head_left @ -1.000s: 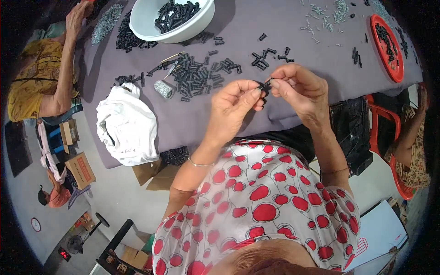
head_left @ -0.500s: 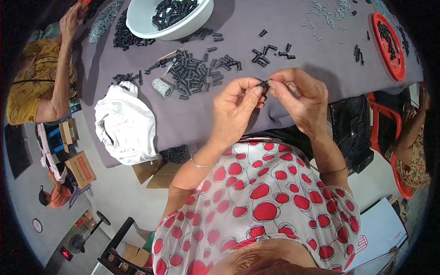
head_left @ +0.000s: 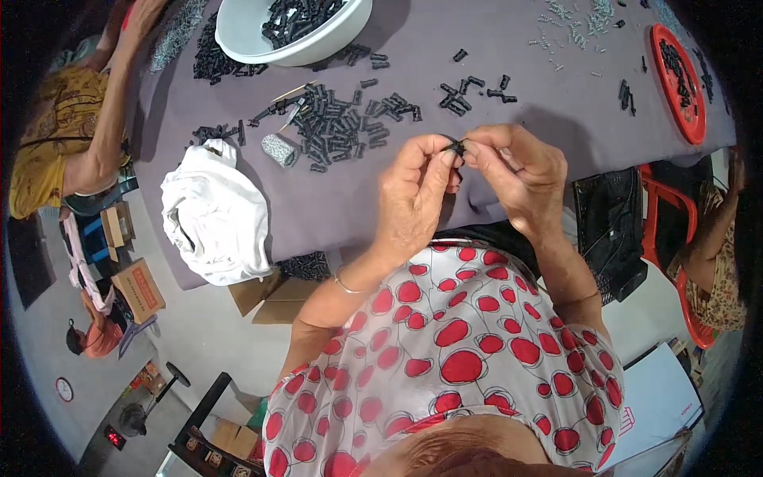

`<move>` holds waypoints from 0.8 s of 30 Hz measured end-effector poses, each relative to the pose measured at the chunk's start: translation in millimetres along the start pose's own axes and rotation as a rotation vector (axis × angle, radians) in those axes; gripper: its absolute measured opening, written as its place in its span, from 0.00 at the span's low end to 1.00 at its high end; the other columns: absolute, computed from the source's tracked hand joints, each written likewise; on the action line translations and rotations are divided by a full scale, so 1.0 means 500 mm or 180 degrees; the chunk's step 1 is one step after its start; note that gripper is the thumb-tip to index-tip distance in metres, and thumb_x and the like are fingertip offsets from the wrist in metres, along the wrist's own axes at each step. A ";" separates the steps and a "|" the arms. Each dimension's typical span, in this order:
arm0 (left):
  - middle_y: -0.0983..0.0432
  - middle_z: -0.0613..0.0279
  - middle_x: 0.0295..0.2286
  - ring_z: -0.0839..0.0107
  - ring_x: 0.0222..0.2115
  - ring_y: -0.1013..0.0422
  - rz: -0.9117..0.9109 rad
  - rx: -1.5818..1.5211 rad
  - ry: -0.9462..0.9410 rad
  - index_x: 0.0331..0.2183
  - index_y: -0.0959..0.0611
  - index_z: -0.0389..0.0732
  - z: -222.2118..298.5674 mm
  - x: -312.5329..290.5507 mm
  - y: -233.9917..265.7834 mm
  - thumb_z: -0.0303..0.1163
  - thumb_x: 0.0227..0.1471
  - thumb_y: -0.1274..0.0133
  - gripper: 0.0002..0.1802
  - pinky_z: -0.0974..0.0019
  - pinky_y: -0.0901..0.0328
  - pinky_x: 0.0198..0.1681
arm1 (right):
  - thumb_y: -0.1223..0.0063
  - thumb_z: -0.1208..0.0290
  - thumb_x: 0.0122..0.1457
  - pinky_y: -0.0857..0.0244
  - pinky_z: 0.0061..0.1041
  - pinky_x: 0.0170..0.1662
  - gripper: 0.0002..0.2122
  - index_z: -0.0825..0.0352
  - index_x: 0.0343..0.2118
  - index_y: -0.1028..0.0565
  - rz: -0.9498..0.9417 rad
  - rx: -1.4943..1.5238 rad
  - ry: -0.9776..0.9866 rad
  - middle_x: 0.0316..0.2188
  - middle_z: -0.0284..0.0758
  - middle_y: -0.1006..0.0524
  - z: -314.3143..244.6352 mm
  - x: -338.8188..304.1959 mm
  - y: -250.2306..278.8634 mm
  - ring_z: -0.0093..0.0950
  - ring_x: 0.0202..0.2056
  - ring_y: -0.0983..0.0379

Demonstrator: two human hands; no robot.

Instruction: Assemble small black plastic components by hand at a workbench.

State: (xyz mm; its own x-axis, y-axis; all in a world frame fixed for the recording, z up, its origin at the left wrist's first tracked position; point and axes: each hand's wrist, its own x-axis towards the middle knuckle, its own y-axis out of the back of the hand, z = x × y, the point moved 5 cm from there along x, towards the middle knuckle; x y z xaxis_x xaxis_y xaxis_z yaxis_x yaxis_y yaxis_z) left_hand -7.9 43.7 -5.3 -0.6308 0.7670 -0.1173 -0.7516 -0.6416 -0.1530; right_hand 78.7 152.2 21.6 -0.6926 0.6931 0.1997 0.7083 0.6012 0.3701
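Above the near edge of the cloth-covered table, my two hands meet fingertip to fingertip. My left hand point(head_left: 417, 183) pinches a small black plastic piece point(head_left: 455, 148) between thumb and forefinger. Against its right side press the thumb and forefinger of my right hand point(head_left: 517, 171); whatever they hold there is too small to make out. To the left lies a heap of short black plastic pieces point(head_left: 334, 127), and a few loose black pieces point(head_left: 455, 99) lie just beyond my hands. Beside the heap rests a grey speckled roll point(head_left: 279, 150).
A white basin point(head_left: 318, 54) of black pieces stands at the far left, with a white cloth point(head_left: 214, 215) nearer me. Small metal springs point(head_left: 584, 24) and a red tray point(head_left: 697, 127) are at the right. One person's arm point(head_left: 111, 119) reaches in at left; another person point(head_left: 711, 254) sits at right.
My hands keep the same pinch and have barely shifted. At the left, the other person's arm has moved slightly rightward and up. The whole view has shifted very slightly.
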 end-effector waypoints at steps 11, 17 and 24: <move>0.27 0.67 0.26 0.83 0.24 0.34 0.0083 -0.0090 0.0069 0.35 0.26 0.33 -0.002 0.000 0.006 0.25 0.57 0.54 0.06 0.78 0.36 0.29 | 0.43 0.82 0.47 0.30 0.21 0.30 0.06 0.68 0.30 0.25 -0.0003 0.0183 0.0099 0.28 0.36 0.21 -0.002 -0.011 -0.017 0.24 0.27 0.23; 0.26 0.65 0.26 0.81 0.26 0.31 -0.0065 -0.0508 0.0425 0.35 0.24 0.32 -0.001 0.013 0.023 0.27 0.56 0.52 0.07 0.78 0.35 0.31 | 0.43 0.84 0.43 0.30 0.22 0.32 0.15 0.67 0.37 0.27 -0.0029 -0.0115 0.0626 0.33 0.36 0.24 -0.009 -0.012 -0.027 0.27 0.28 0.25; 0.22 0.58 0.32 0.77 0.31 0.27 -0.0572 -0.1343 0.0955 0.35 0.21 0.32 -0.001 0.028 0.021 0.30 0.55 0.50 0.11 0.75 0.32 0.35 | 0.43 0.85 0.40 0.32 0.25 0.32 0.17 0.70 0.36 0.29 0.0285 -0.0175 0.1095 0.33 0.40 0.26 -0.023 -0.017 -0.032 0.33 0.31 0.29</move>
State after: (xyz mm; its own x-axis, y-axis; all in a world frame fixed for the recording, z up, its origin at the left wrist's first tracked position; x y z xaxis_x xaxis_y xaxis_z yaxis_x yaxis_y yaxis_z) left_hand -24.4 47.8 -8.9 -0.3706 0.8725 -0.3184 -0.6610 -0.4886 -0.5696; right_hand 71.8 132.2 24.5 -0.6402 0.5619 0.5239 0.7663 0.5153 0.3837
